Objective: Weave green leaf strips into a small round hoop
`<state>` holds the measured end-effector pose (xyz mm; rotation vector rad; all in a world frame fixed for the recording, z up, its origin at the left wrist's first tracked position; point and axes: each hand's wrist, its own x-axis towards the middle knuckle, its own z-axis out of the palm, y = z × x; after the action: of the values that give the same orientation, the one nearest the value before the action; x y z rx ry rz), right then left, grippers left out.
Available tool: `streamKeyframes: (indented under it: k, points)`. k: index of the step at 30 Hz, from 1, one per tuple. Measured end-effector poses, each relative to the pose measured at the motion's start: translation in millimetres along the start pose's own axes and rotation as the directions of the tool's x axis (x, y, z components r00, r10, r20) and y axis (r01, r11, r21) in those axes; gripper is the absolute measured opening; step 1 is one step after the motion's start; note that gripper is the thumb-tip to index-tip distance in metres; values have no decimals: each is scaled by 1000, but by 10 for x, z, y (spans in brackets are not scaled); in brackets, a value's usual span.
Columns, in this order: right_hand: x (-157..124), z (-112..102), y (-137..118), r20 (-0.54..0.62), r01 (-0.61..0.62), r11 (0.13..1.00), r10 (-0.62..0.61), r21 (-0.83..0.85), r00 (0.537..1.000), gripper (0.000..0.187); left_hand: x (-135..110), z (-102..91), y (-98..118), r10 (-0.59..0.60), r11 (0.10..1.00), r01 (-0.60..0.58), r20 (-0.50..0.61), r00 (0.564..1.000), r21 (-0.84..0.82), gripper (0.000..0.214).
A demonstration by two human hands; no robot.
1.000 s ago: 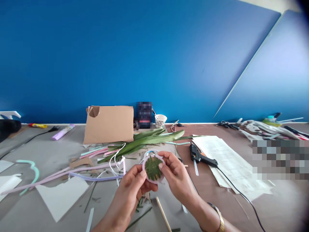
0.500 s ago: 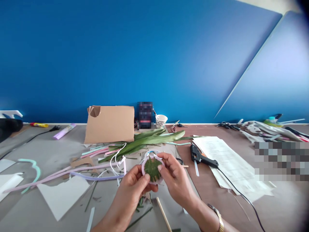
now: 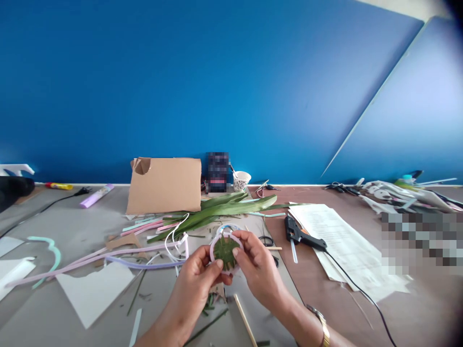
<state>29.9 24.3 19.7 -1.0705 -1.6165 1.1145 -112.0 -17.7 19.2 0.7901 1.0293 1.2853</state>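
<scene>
Between both hands I hold a small round disc of green leaf pieces with a pale pink rim (image 3: 224, 251), tilted toward me. My left hand (image 3: 197, 277) pinches its lower left edge, thumb on the front and fingers behind. My right hand (image 3: 256, 262) grips the right edge, its thumb pressed on the green face and fingers curled over the rim. Long green leaves (image 3: 235, 207) lie on the table beyond the hands. Green scraps (image 3: 210, 303) and a wooden stick (image 3: 245, 320) lie below the disc. What the back of the disc looks like is hidden.
A black glue gun (image 3: 304, 236) with a trailing cord rests by printed sheets (image 3: 340, 231) on the right. Behind stand a cardboard piece (image 3: 164, 185) and a patterned paper cup (image 3: 241, 181). Pastel strips (image 3: 144, 265) and cut white paper (image 3: 96, 291) spread over the left side.
Both hands and the disc have shifted slightly left. The right thumb has slid a little left with the disc, and both hands keep their hold. Things on the table stay put.
</scene>
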Motion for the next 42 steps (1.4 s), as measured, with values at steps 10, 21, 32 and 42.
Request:
streamKeyframes:
  k: [10, 21, 32, 42]
  points:
    - [18, -8, 25, -5, 20, 998, -19, 66, 1000, 30, 6, 5, 37, -52, 996, 52, 5, 999, -67, 27]
    - [84, -143, 41, 1, 218, 976, -218, -3, 976, 37, 39, -10, 58, -77, 997, 78, -35, 996, 24, 28]
    - [48, -245, -120, 178, 655, 604, -658, -454, 731, 32, 29, -48, 29, -45, 999, 44, -43, 998, -24, 25]
    - [-15, -164, -144, 313, 687, 509, -635, -519, 707, 28, 34, -27, 107, -3, 998, -5, -109, 994, -70, 23]
